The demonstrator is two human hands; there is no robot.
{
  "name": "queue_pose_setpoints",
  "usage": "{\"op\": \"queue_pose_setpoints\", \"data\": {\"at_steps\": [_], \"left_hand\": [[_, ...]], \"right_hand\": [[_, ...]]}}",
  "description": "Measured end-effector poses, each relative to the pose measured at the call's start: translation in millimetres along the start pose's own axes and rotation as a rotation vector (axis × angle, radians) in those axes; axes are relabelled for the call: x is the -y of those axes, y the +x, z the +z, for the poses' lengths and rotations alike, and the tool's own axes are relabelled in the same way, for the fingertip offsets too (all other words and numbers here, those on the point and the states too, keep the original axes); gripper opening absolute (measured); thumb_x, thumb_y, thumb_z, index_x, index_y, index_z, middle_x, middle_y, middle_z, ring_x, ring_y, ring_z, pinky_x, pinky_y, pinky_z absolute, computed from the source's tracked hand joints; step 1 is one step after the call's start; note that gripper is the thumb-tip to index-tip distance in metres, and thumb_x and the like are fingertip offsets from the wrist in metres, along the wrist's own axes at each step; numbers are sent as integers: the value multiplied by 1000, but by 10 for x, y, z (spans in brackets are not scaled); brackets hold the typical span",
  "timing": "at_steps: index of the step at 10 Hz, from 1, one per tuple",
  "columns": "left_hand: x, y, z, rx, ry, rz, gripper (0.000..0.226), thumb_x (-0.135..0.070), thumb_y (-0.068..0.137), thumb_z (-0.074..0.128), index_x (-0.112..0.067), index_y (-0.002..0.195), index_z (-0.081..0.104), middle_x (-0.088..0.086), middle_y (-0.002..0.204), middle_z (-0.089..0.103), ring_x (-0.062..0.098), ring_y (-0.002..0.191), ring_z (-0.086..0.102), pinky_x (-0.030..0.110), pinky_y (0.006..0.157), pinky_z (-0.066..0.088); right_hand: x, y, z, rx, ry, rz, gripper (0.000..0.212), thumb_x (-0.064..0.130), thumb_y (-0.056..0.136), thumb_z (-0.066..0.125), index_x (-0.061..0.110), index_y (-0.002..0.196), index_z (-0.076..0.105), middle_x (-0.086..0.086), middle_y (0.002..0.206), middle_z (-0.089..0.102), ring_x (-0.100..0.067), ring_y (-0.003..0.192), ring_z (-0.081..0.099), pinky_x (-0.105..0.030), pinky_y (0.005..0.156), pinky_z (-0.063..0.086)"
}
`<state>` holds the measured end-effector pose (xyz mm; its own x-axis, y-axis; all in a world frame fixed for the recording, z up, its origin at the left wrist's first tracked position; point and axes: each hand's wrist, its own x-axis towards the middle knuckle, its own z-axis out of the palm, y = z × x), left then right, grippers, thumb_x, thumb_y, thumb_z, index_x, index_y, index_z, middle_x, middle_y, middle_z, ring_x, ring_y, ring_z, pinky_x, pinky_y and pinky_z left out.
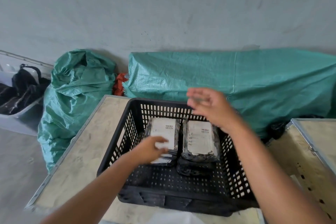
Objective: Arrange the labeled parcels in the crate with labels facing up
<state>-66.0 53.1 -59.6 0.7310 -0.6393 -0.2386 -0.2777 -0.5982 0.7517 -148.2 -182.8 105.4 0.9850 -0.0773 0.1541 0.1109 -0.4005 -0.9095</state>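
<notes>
Black perforated crate (pixel 127 143) sits on a pale board table (pixel 85 143); two wrapped stacks inside at the far end, white labels up. Left parcel (pixel 163 131) and right parcel (pixel 199 138) lie side by side, nearly touching, each on top of another dark parcel. Left hand (pixel 151 149) is down in the crate, fingers (pixel 161 144) curled over the near edge of the left parcel's label, apparently gripping or pressing it. Right hand (pixel 211 109) hovers above the far rim, over and past the right parcel, fingers spread, blurred, holding nothing. Step looks like squaring the left stack: push it flush to the far wall, keep it flat, don't crease or flip the label.
</notes>
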Motion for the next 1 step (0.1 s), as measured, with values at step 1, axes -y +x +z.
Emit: {"op": "queue_pose_setpoints", "data": {"at_steps": [1], "left_hand": [[199, -213, 312, 374, 139, -113, 40, -30, 96, 68, -31, 135, 62, -9, 135, 64, 8, 116, 62, 36, 110, 48]], "right_hand": [[773, -295, -477, 4, 292, -422, 33, 27, 93, 74, 21, 125, 68, -7, 136, 67, -35, 123, 67, -54, 93, 59]]}}
